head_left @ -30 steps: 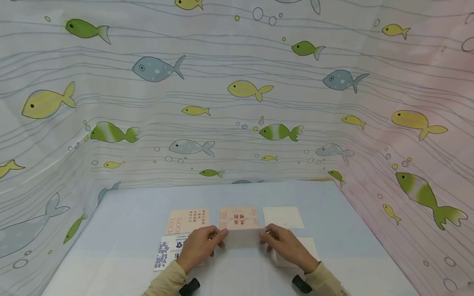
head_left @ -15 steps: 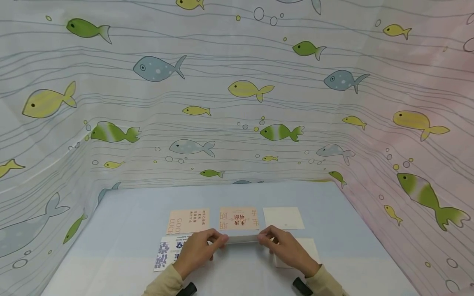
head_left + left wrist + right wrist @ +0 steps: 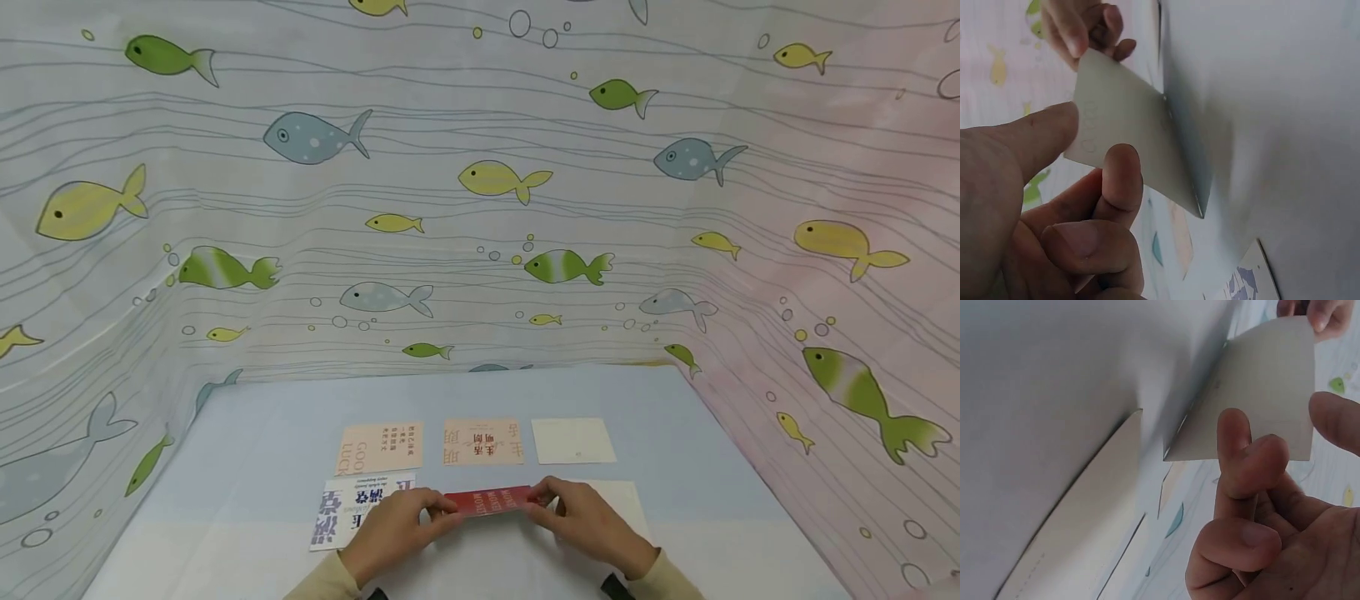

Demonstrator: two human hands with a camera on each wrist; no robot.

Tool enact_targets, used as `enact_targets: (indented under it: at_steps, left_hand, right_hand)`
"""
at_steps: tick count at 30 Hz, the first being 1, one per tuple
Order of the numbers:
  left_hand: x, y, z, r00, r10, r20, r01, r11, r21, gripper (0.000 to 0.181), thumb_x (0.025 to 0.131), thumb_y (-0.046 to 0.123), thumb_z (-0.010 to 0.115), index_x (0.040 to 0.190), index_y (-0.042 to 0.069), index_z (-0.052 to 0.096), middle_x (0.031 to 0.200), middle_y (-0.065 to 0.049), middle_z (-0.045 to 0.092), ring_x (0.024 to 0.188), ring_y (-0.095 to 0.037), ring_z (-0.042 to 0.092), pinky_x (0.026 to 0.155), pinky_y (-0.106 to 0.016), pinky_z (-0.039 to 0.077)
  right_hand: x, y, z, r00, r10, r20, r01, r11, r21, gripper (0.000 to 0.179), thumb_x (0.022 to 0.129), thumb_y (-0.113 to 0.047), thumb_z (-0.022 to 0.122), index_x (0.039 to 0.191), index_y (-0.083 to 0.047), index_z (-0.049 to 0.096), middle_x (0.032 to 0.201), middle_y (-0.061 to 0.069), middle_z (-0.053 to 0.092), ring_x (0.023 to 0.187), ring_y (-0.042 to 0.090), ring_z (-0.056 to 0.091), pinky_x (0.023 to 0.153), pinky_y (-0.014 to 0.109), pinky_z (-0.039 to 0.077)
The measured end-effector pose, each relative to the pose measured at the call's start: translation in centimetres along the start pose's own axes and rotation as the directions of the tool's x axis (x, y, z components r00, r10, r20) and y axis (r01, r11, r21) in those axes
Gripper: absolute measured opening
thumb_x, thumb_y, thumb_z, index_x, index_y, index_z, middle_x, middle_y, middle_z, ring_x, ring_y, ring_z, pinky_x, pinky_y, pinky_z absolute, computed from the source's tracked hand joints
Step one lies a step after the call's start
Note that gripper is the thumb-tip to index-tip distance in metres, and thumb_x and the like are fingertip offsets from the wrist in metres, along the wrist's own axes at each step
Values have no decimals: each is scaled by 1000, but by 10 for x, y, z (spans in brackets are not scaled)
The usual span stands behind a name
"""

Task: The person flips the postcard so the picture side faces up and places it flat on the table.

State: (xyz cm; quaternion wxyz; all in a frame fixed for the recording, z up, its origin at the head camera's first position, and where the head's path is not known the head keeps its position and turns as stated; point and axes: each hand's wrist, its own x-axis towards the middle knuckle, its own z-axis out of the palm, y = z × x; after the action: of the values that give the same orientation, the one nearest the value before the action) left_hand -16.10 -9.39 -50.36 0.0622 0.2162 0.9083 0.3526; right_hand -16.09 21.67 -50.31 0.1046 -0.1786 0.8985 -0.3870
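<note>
Both hands hold a postcard-like card [image 3: 491, 501] between them, tilted over the near middle of the table. Its red face with white lettering shows in the head view. Its pale back fills the wrist views, as a cream card [image 3: 1119, 115] and a cream card [image 3: 1266, 381]. With thumb and fingers, the left hand [image 3: 397, 529] pinches the left end. At the right end, the right hand [image 3: 592, 525] pinches it likewise. The left hand partly covers a white card with blue characters [image 3: 337, 512]; the right hand partly hides a cream card [image 3: 624, 507].
In the far row lie a peach card reading GOOD LUCK [image 3: 380, 448], a peach card with brown characters [image 3: 482, 442] and a cream card [image 3: 573, 441]. They lie flat on the pale table [image 3: 270, 425]. A fish-patterned curtain [image 3: 465, 250] surrounds it.
The held card has tilted from showing a pale side, then its thin edge, to showing its red printed face. Both hands have come slightly nearer to the person.
</note>
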Motion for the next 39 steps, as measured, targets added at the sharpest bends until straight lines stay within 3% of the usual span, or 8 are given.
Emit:
enact_targets:
  at_steps: [12,20,29,39]
  left_hand:
    - [-8,1,4,998,-17,62,19,999,-42,38,90,49,73,109,17,78,80,21,59,71,-3,51,60,-24,39]
    - [-10,-5,13,998,18,67,-20,1000,16,38,88,46,76,110,15,77,79,20,56,70,-2,50,62,-24,40]
    - [-11,-4,15,995,24,98,-25,1000,6,35,86,39,78,108,12,76,74,17,54,65,-2,48,59,-24,41]
    - [-7,-4,14,995,16,99,-20,999,38,33,86,38,78,108,13,76,76,17,54,67,-2,48,61,-24,41]
  right_hand:
    - [-7,-1,6,999,-5,44,7,1000,-25,39,94,-49,69,113,-14,70,87,-13,60,69,5,53,60,25,45]
    - [-11,0,13,997,-18,79,24,996,-81,35,92,-42,74,112,-14,70,84,-16,58,71,3,51,63,25,46]
    - [-7,-1,22,988,96,119,-77,985,-156,35,90,-40,77,112,-14,70,81,-15,57,73,6,52,65,26,46]
    - [-5,1,19,994,18,108,-4,991,-133,32,91,-37,76,111,-12,70,83,-14,57,73,5,50,66,26,45]
